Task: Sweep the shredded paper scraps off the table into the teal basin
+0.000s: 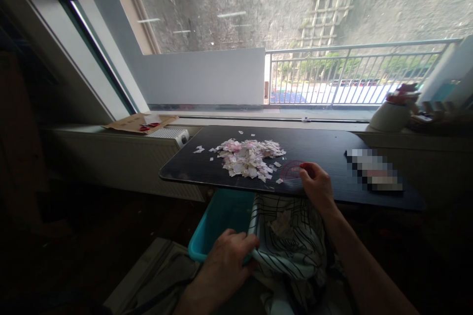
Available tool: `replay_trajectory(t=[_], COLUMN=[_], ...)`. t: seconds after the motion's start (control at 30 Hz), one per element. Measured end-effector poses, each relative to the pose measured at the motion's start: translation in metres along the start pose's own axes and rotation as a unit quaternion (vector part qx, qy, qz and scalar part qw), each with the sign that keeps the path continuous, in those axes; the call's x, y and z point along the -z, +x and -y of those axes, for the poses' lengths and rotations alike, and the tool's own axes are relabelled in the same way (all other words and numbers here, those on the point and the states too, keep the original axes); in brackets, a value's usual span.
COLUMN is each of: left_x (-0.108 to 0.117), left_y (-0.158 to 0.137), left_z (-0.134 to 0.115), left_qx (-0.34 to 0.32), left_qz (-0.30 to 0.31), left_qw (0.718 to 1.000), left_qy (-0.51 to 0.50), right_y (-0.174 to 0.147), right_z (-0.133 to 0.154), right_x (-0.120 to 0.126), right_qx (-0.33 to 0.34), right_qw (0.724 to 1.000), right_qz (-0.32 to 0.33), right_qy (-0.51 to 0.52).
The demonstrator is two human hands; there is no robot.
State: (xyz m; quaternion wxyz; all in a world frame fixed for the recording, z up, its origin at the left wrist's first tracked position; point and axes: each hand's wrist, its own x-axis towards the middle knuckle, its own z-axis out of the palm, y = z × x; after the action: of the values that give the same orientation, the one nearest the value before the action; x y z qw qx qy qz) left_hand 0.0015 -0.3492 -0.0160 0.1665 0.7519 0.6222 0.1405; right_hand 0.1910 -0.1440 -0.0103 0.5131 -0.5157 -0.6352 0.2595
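My right hand [320, 187] is closed in a pinch on the edge of a clear protractor [290, 170] with reddish markings, low over the dark tabletop [306, 142]. Just left of the protractor lies a heap of small torn paper scraps [247, 157], mostly white with some pink. Below the table edge, my left hand [229, 256] is closed round the near rims where a teal bin [201, 236] meets a second bin lined with black-and-white checked cloth [291, 258]. A few paper scraps [283, 224] lie inside the lined bin.
A blurred-out flat object [375, 170] lies at the table's right. Red-handled scissors [149, 127] rest on brown paper [127, 123] above the radiator [173, 138]. A white jar-like container [389, 115] stands on the right sill. Behind the table is a large window.
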Motion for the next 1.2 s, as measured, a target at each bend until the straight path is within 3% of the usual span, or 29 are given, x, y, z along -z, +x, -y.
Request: replay_trajectory(t=[0.23,0.4,0.63,0.9,1.2], left_x=[-0.002,-0.001,0.0,0.0,0.002], left_y=[0.002,0.001,0.002,0.002,0.002], left_z=[0.002,0.001,0.0,0.0,-0.002], left_qx=[-0.003,-0.001,0.005,0.003,0.008], left_qz=[0.0,0.002,0.007,0.011,0.02], left_qw=[1.0,1.0,1.0,1.0,0.999], left_qy=[0.008,0.012,0.015,0.013,0.029], right_y=[0.0,0.002,0.008,0.008,-0.001], right_z=[0.0,0.006,0.001,0.01,0.01], right_x=[0.014,0.02,0.021,0.014,0.026], right_qx=[0.034,0.048,0.036,0.047,0.054], right_qw=[0.998,0.993,0.996,0.993,0.991], right_qz=[0.026,0.005,0.044,0.075,0.098], right_qy=[-0.054,-0.109,-0.064,-0.081,-0.072])
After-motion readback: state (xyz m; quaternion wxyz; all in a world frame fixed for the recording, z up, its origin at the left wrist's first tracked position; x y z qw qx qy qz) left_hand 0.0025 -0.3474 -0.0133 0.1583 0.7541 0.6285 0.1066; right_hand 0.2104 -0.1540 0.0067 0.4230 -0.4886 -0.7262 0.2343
